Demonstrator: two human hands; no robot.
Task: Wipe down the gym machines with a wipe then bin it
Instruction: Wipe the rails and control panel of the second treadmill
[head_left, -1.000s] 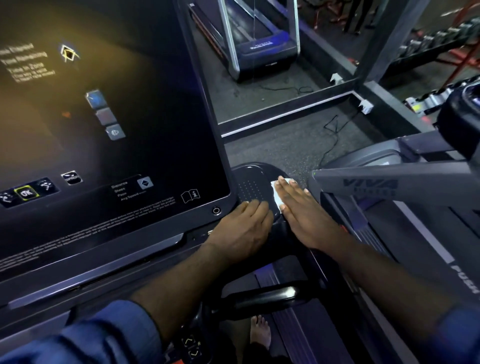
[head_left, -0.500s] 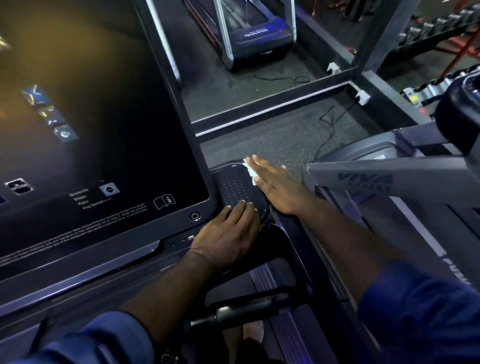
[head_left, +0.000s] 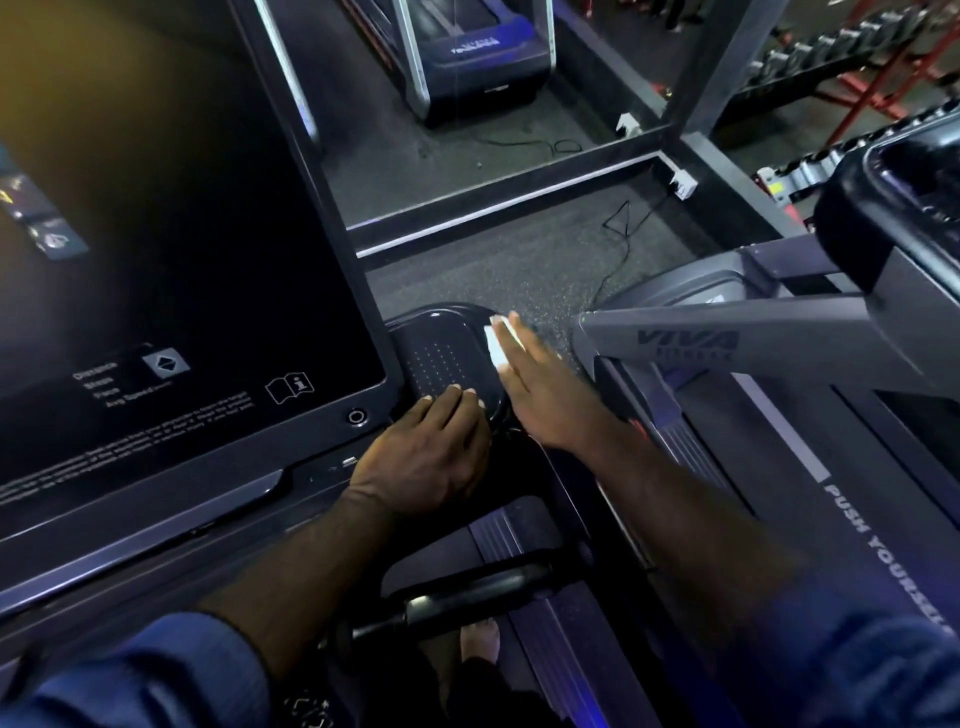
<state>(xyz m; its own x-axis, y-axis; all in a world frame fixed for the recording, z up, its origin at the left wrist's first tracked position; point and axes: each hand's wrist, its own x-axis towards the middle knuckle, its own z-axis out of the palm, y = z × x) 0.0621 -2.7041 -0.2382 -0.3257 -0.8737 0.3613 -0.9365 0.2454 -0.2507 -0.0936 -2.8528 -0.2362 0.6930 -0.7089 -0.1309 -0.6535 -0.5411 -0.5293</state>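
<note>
Dark speckled flooring (head_left: 519, 270) lies beyond the treadmill console (head_left: 182, 260), with a second machine (head_left: 727, 343) marked VIVA just to the right.

**Work surface.** A glossy black side tray (head_left: 441, 358) with a dotted centre sits at the console's lower right corner.

**Right hand.** The right hand (head_left: 545, 395) lies flat, fingers straight and together, and presses the white wipe (head_left: 492, 347) onto the tray's right rim. Nothing is pinched; the wipe is held by downward pressure alone. Only a narrow strip of it shows past the fingers on their left side.

**Left hand.** The left hand (head_left: 426, 457) rests palm down on the tray's near rim, fingers relaxed and gripping nothing (it appears to serve as a brace).

**Change.** One second ago the wipe sat under the right hand at the near right of the tray. It now sits further along the right rim, toward the far end, so the hand has slid forward. The left hand has kept its place on the near rim.

**Status.** The stroke has probably covered the right rim. The dotted centre and left side look untouched in this pass. The neighbouring machine and binning the wipe are judged still to do; no bin is in view.
</note>
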